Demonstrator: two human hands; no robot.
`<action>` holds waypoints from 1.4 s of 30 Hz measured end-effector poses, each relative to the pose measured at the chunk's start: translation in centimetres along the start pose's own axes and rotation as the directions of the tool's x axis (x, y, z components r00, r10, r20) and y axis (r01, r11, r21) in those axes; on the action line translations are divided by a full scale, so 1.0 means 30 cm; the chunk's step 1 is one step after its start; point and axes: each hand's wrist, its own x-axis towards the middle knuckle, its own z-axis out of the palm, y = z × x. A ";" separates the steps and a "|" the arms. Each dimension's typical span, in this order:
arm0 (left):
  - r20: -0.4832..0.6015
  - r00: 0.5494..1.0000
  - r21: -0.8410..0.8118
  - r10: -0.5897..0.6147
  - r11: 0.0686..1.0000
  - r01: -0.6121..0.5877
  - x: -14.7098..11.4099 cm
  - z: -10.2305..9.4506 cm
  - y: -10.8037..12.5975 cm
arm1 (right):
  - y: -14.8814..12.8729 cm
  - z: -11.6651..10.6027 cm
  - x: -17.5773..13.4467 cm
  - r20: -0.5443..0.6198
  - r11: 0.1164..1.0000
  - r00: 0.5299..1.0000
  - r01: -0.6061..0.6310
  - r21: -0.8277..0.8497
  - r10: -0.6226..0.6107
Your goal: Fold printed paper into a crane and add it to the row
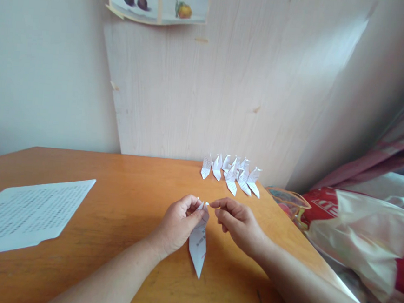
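My left hand [180,222] is closed on an origami bird [198,244] of white printed paper, pinching it near its top between thumb and fingers. A long pointed flap hangs down toward me, with dark print and red marks on it. My right hand [236,219] is just to the right, its index finger stretched toward the small folded tip at the top. Whether that finger touches the tip I cannot tell. The right thumb and other fingers are bent, with nothing visible in them. Beyond my hands, several finished-looking folded paper birds [231,177] stand grouped near the table's back edge.
A stack of printed paper sheets [36,208] lies on the left of the orange wooden table [120,257]. Plastic bags [357,229] in red and cream lie beyond the right edge. A board [209,96] with fruit pictures [158,1] stands behind.
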 end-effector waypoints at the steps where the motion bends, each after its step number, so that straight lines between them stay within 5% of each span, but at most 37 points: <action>1: 0.002 1.000 0.001 0.002 1.000 -0.002 0.000 0.000 -0.001 | 0.001 -0.001 0.000 0.007 1.000 1.000 0.000 0.002 0.000; 17: 0.003 1.000 -0.011 0.007 1.000 -0.007 -0.007 -0.001 0.004 | 0.003 0.002 0.001 -0.009 1.000 1.000 0.017 0.010 -0.017; 35: -0.005 1.000 -0.047 -0.019 0.999 0.019 0.002 -0.036 0.002 | 0.058 -0.012 0.019 0.032 0.951 0.998 0.057 -0.304 -0.049; 42: -0.117 0.993 -0.073 -0.004 0.997 -0.005 0.018 -0.064 -0.007 | 0.084 -0.025 0.032 0.051 0.912 0.996 0.092 -0.399 -0.077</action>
